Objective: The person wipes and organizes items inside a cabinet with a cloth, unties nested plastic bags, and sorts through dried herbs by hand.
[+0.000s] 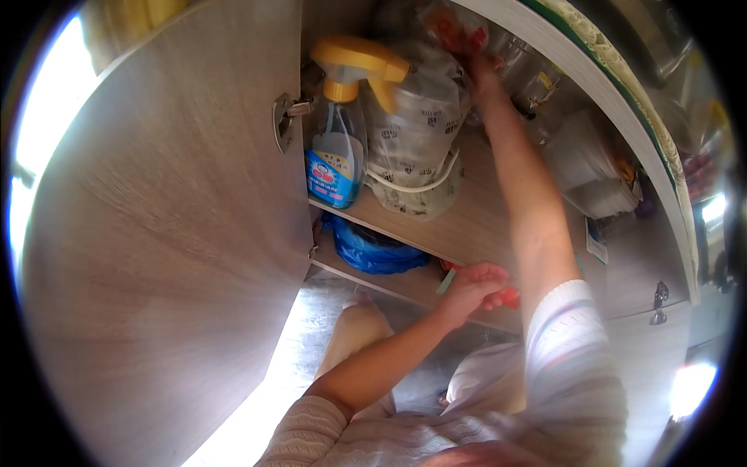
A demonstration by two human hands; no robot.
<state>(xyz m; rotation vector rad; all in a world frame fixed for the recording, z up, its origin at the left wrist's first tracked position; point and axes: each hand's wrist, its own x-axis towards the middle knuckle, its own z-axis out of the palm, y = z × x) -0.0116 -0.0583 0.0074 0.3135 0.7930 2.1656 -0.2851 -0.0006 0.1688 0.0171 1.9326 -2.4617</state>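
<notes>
My right hand [476, 62] reaches deep into the upper part of an open cabinet. Its fingers are closed on a clear plastic bag with red patches [447, 31], partly hidden in the shade. My left hand [475, 289] is lower, in front of the shelf edge, with fingers curled round a small red thing [510, 297] whose kind I cannot make out. Left of my right forearm, a round container wrapped in printed clear plastic [420, 117] stands on the shelf [475, 210]. Beside it is a spray bottle [336, 156] with a yellow trigger head and blue label.
The wooden cabinet door [171, 233] swings wide on the left, on a metal hinge [284, 121]. A blue plastic bag [373, 247] lies on the lower shelf. Glass jars [537, 78] and clear plastic containers [595, 171] stand at the right, under the countertop edge [615, 93].
</notes>
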